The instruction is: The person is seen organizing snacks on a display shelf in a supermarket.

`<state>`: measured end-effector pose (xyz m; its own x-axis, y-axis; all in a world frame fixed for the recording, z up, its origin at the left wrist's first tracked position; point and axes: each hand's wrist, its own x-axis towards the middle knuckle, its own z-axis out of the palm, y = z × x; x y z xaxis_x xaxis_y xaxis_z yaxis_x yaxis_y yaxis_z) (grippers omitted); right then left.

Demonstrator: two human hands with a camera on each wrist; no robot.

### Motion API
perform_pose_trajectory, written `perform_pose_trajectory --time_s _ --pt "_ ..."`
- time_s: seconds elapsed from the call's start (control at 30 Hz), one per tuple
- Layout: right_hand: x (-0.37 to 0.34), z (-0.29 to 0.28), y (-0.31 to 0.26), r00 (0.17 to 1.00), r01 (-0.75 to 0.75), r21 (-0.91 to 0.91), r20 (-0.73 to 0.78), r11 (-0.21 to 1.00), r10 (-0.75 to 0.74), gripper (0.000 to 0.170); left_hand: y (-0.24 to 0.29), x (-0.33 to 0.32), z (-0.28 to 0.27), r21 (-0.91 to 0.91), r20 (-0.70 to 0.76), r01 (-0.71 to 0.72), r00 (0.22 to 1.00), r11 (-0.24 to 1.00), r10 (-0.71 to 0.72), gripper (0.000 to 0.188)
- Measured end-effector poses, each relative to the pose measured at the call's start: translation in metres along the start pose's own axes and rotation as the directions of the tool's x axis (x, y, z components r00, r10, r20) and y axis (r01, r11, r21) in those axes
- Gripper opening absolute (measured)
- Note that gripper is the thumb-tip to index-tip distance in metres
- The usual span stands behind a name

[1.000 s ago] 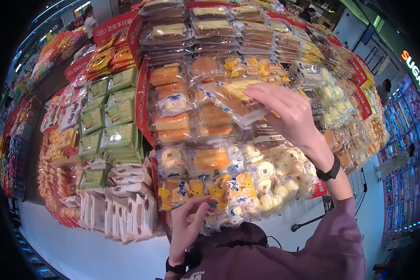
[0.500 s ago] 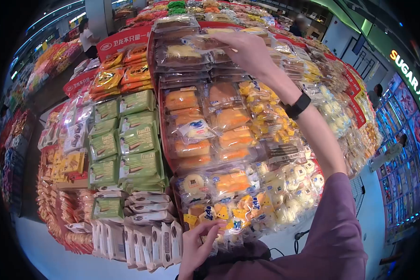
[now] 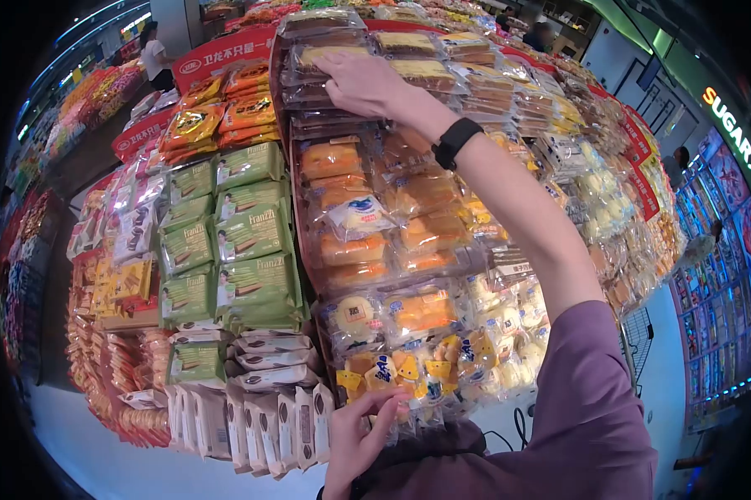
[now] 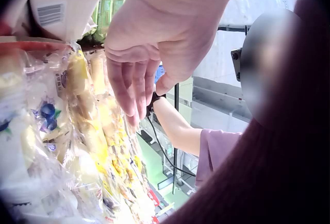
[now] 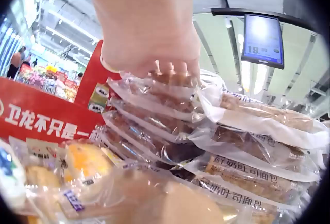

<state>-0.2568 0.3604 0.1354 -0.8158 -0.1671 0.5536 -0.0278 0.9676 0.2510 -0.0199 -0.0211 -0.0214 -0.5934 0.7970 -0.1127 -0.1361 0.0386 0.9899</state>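
Note:
At the back of the display, my right hand (image 3: pixel 363 86) rests on the top left stack of bagged sliced bread (image 3: pixel 309 58). Its bent fingertips press on the uppermost clear bag, and the right wrist view shows them on top of several layered bags (image 5: pixel 149 103). Near the front edge, my left hand (image 3: pixel 359 437) hovers with relaxed fingers beside the small bagged cakes with yellow cartoon prints (image 3: pixel 405 371). Nothing is in its fingers; in the left wrist view this hand (image 4: pixel 160 33) hangs down next to the clear bags (image 4: pixel 56 126).
Left of a red divider stand green Franzzi packs (image 3: pixel 255 229), white packs (image 3: pixel 284 429) and orange packs (image 3: pixel 246 112). Bagged buns (image 3: pixel 342 250) fill the middle slope. A neighbouring bread stack (image 5: pixel 252 152) stands beside the right hand. A wire cart (image 3: pixel 638 337) stands at the right.
My right hand has carried a bag of sliced bread from above the middle buns up and left onto the back stack. The view has shifted; my left hand stays near the front edge.

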Motion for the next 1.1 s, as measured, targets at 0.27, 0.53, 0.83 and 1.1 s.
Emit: perform_pose_trajectory --time_s 0.27,0.53,0.83,1.1 --pt "-0.078 -0.064 -0.002 0.999 0.041 0.175 -0.040 0.984 -0.034 0.039 0.001 -0.008 0.007 0.044 0.025 -0.083 0.996 0.996 0.082 0.020" --pt "-0.169 -0.049 -0.058 0.969 0.138 0.353 0.143 0.925 -0.199 0.044 0.003 -0.013 0.022 0.096 0.068 -0.079 0.995 0.992 0.073 0.020" --pt "-0.155 0.001 -0.081 0.954 0.137 0.403 0.191 0.905 -0.230 0.059 0.001 -0.028 0.037 0.044 -0.005 -0.071 0.997 0.996 0.071 0.019" --pt "-0.197 -0.079 -0.108 0.986 0.158 0.566 -0.142 0.809 -0.093 0.053 -0.002 -0.022 0.047 -0.149 -0.305 -0.181 0.944 0.972 0.129 0.028"
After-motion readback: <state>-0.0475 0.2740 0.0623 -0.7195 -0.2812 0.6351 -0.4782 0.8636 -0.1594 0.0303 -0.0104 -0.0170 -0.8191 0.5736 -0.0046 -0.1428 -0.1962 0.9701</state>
